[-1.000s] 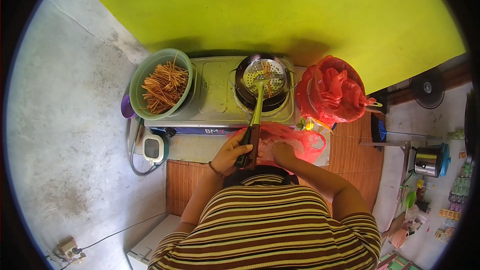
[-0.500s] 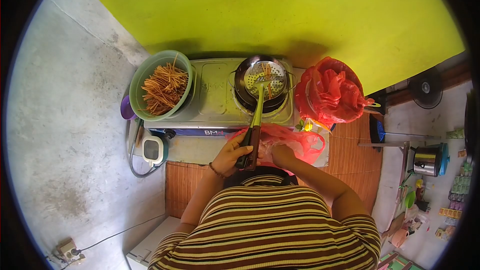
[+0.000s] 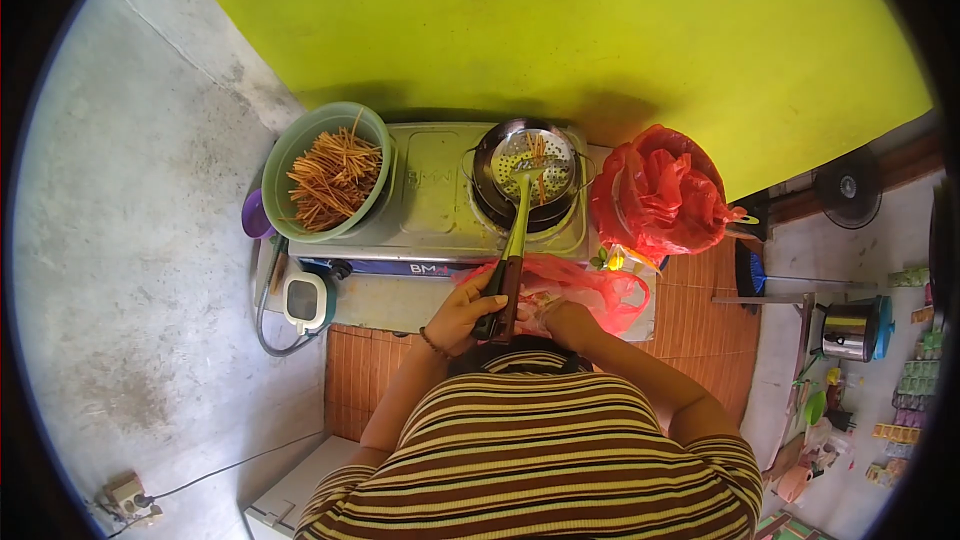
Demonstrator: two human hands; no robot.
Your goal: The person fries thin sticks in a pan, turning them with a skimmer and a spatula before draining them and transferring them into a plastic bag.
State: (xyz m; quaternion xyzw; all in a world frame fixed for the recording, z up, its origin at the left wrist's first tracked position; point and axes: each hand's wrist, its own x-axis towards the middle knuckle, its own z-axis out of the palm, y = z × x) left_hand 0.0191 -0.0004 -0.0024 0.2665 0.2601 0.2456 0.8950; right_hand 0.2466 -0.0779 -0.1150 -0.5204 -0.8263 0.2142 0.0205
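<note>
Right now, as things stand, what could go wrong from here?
The pink bag lies near the front of the stove; if a burner is lit, which I can't see, the plastic might soften.

The left hand holds long handles reaching over the wok; a slip could scatter the few sticks there.

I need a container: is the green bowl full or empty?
Partly full: brown sticks are heaped in the green bowl, its inner wall showing.

The left arm extends forward, its hand curled in a firm grip, thumb pointing right. The right arm angles inward, its hand bent close by, fingers mostly hidden.
</note>
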